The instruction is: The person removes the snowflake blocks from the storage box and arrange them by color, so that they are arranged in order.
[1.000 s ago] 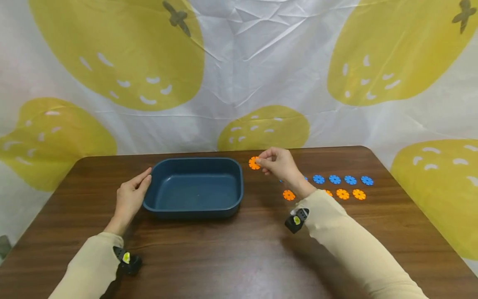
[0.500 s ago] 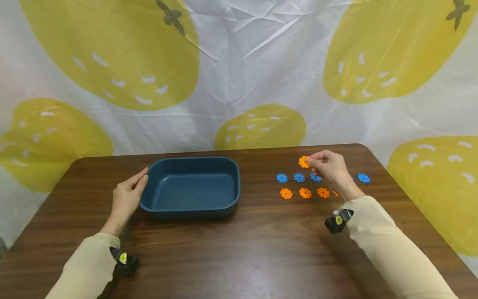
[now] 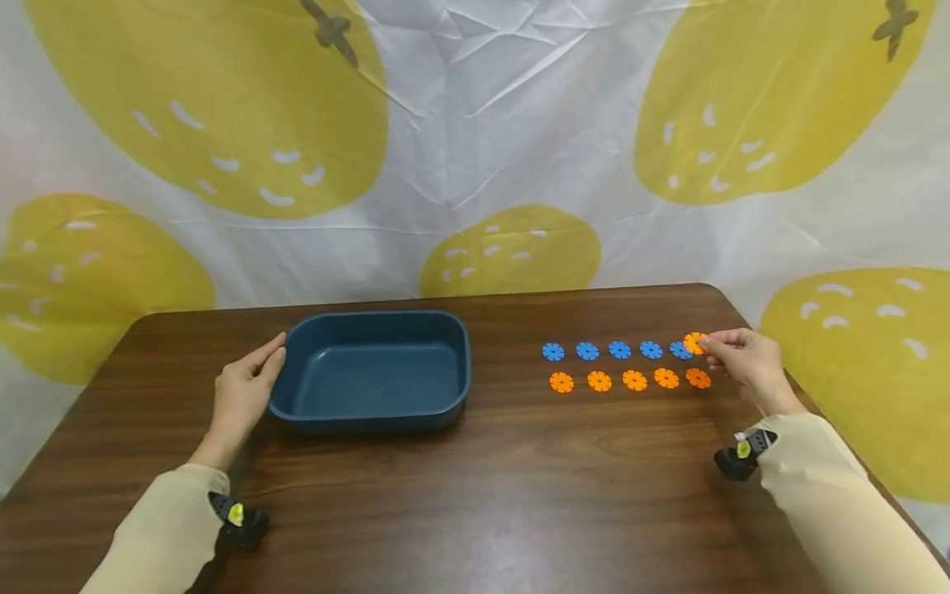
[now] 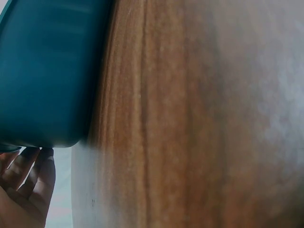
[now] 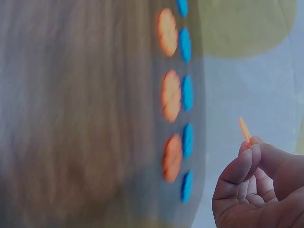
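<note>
My right hand point(image 3: 748, 365) pinches an orange slotted disc point(image 3: 694, 343) between thumb and fingers. The disc is raised over the right end of a row of blue slotted discs point(image 3: 619, 351) and partly covers the last one. Edge-on, the held disc point(image 5: 244, 129) shows as a thin sliver in the right wrist view. A row of orange discs point(image 3: 634, 380) lies in front of the blue row. My left hand point(image 3: 245, 384) touches the left end of a dark blue rectangular basin point(image 3: 371, 425); its fingers point(image 4: 43, 183) meet the outer wall in the left wrist view.
The brown wooden table point(image 3: 482, 511) has rounded back corners. Behind it hangs a white cloth point(image 3: 416, 247) printed with large yellow fruit. A small camera point(image 3: 735, 462) is strapped to the right wrist, another camera point(image 3: 248, 526) to the left.
My right hand has carried the orange disc from beside the basin to the right end of the rows, passing over the blue discs. My left hand stays at the basin.
</note>
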Demonstrator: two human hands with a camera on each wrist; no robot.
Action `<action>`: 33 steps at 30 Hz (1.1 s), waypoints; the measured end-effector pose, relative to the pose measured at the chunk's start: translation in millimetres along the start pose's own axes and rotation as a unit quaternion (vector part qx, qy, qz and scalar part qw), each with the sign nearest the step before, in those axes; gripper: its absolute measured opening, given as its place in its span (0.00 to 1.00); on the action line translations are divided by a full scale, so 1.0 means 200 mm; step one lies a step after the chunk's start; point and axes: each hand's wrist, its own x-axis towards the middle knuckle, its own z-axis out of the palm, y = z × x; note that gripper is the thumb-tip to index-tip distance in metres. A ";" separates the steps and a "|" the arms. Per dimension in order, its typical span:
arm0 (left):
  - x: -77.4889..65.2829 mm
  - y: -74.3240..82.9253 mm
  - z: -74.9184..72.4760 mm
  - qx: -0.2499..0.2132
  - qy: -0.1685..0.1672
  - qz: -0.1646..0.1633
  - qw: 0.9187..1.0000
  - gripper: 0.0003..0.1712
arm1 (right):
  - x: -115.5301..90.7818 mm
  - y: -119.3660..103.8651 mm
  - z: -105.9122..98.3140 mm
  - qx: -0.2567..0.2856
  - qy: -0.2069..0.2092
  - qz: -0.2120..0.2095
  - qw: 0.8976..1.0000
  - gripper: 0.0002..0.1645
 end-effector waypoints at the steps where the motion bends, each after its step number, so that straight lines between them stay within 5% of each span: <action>1: 0.00 0.00 0.00 0.000 0.001 0.000 1.000 0.24 | 0.00 0.02 -0.02 0.003 0.004 0.004 1.000 0.11; 9: 0.00 0.01 0.00 0.001 -0.003 -0.003 1.000 0.24 | -0.01 0.13 -0.10 0.032 0.004 0.047 0.998 0.05; 16: 0.00 0.01 0.00 0.003 -0.002 -0.005 1.000 0.25 | -0.02 0.18 -0.14 0.103 -0.003 0.073 0.992 0.14; 22: 0.00 0.01 -0.01 0.002 -0.001 -0.008 1.000 0.25 | -0.01 0.20 -0.16 0.040 0.002 0.096 0.995 0.04; 33: 0.00 0.01 -0.01 0.002 -0.009 -0.016 1.000 0.25 | 0.00 0.19 -0.15 -0.107 0.007 0.090 0.990 0.20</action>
